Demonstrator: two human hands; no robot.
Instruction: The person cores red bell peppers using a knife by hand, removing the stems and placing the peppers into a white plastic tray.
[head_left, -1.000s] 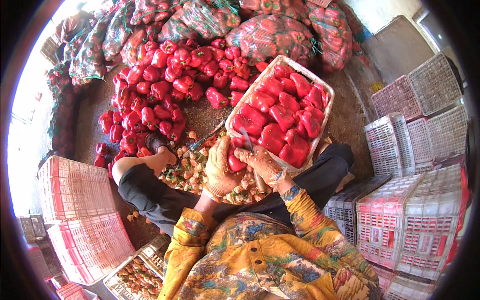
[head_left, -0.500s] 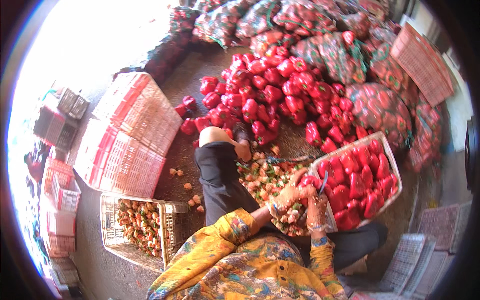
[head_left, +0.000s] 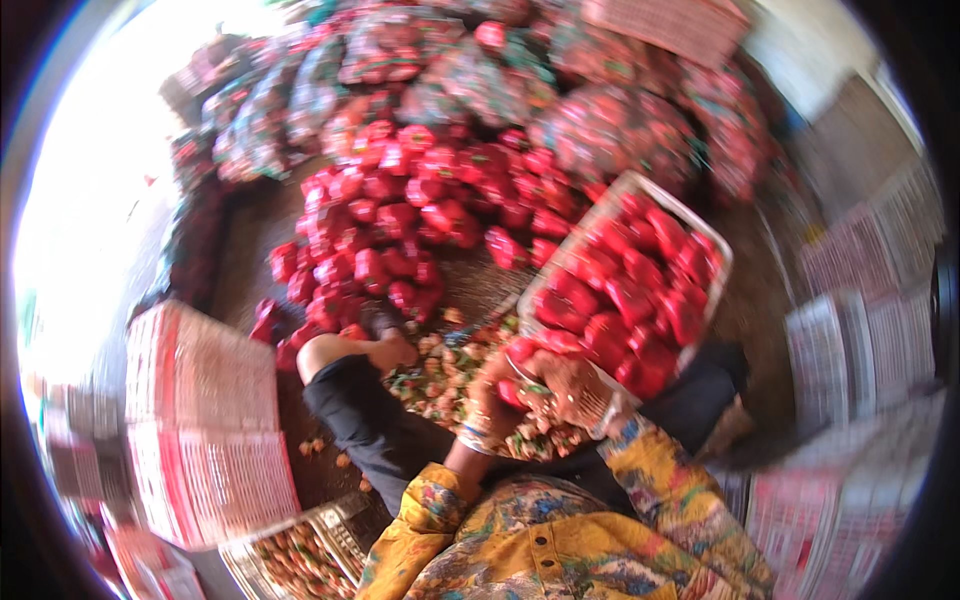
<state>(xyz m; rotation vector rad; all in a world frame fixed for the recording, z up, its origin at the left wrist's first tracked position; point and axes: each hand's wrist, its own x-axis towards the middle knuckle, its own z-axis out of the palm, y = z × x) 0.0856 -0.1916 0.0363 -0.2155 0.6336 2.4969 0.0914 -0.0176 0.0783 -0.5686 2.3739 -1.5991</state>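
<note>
My left hand (head_left: 488, 405) is closed around a red bell pepper (head_left: 510, 392), low in front of my lap. Close against it, my right hand (head_left: 568, 388) is curled round a small knife, whose pale blade (head_left: 522, 368) shows blurred between the hands. Just beyond them stands a light plastic crate (head_left: 575, 243) filled with red bell peppers (head_left: 630, 300). Cut pepper cores (head_left: 440, 375) with green stems lie heaped on the ground between my legs, partly under my hands.
A large pile of red bell peppers (head_left: 400, 220) lies ahead, backed by full mesh sacks (head_left: 610, 140). Upturned pink-and-white crates (head_left: 205, 390) stand at left, near a crate of cores (head_left: 300, 560). More stacked crates (head_left: 830, 350) are on the right.
The view has swung right, so the scene sits further left. My hands remain together at the pepper, and the right hand has turned more over it; motion blurs the details.
</note>
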